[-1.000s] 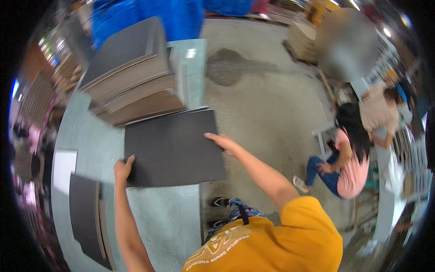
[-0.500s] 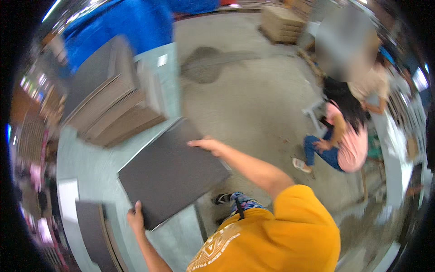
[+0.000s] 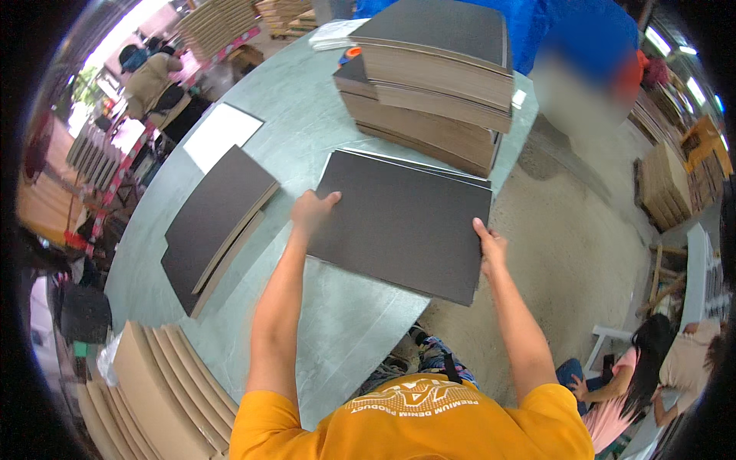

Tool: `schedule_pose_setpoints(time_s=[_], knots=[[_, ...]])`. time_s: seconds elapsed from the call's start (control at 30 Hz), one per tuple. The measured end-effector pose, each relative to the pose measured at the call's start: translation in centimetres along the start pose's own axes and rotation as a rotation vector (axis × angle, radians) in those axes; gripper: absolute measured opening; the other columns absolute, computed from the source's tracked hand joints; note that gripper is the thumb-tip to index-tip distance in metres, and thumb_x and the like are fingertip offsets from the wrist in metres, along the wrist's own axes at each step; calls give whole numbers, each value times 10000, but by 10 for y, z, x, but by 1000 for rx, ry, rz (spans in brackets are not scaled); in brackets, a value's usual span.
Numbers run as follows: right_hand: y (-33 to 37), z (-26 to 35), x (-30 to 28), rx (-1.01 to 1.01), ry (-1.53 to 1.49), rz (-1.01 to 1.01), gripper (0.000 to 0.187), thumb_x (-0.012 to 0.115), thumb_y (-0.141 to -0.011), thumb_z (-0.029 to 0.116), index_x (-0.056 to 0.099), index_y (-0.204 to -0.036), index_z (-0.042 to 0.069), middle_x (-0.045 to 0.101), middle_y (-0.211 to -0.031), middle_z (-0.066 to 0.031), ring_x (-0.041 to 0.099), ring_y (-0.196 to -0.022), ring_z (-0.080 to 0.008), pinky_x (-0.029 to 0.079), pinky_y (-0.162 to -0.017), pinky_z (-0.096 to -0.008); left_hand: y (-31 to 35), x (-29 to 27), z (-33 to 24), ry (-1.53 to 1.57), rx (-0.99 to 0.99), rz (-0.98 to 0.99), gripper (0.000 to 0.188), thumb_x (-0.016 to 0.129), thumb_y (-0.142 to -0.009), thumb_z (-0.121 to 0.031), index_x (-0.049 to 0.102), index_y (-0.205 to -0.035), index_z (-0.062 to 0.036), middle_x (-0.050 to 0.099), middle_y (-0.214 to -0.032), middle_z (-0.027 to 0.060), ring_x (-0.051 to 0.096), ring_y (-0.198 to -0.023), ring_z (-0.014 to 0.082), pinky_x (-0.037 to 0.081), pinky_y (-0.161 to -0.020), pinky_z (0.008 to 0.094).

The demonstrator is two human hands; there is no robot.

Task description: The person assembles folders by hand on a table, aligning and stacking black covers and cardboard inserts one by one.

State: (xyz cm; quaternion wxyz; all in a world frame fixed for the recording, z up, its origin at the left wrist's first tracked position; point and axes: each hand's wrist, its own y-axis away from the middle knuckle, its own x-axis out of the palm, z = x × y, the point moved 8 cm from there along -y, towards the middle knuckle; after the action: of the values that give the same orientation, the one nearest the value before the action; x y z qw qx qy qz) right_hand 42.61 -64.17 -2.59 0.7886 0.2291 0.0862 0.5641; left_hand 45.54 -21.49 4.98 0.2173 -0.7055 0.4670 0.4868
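A dark grey, flat rectangular board point(image 3: 402, 226) lies across the front of me, level and partly over the edge of the green table. My left hand point(image 3: 310, 212) grips its left edge, the thumb on top and the other fingers out of sight. At the right edge, my right hand point(image 3: 492, 249) pinches the board in the same way, thumb on its upper face. Pale edges of at least one more sheet show under its far side; whether my hands hold these too I cannot tell. Just beyond stands a tall stack of dark-faced boards point(image 3: 437, 84) with brown edges.
Left on the green table point(image 3: 291, 123) are a smaller stack of dark boards point(image 3: 218, 215) and a white sheet point(image 3: 222, 136). Brown cardboard bundles point(image 3: 165, 383) stand at lower left. People sit at lower right and work at far left. A blue tarp hangs behind.
My view has turned left. The board, slanted before, now lies squarer across my front at the table, both hands still at its edges.
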Motion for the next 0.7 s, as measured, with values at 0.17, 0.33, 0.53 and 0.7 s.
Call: schedule_pose_setpoints(time_s=[0.17,0.33,0.53,0.7], knots=[[-32,15,-36,103,253,168,641,716,-722,334,501,-1093,-142,590,-1022,-213,587,-913,-292,442,-819,-355,54,13,-1,-20,66,63,693,608,-718,-550,579,-953,101,613,-912,265,608,-878,363,472,-755,402],[-14,32,-35,52,326,90,693,703,-723,354,459,-1139,-143,562,-1062,-240,573,-941,-313,440,-824,-366,115,39,42,434,-72,231,725,626,-728,-531,542,-1053,112,602,-981,250,593,-933,320,460,-795,364],[76,63,-23,-135,401,24,755,696,-721,420,434,-1174,-126,531,-1098,-255,547,-999,-311,420,-862,-366,182,36,77,843,-298,379,651,683,-731,-450,541,-1077,82,603,-1023,183,583,-938,257,449,-817,342],[131,82,2,-370,232,125,808,652,-747,474,357,-1224,-109,468,-1171,-259,464,-1105,-338,308,-981,-405,208,-29,102,1203,-138,154,559,725,-729,-274,496,-1125,47,585,-1047,126,556,-956,212,423,-857,344]])
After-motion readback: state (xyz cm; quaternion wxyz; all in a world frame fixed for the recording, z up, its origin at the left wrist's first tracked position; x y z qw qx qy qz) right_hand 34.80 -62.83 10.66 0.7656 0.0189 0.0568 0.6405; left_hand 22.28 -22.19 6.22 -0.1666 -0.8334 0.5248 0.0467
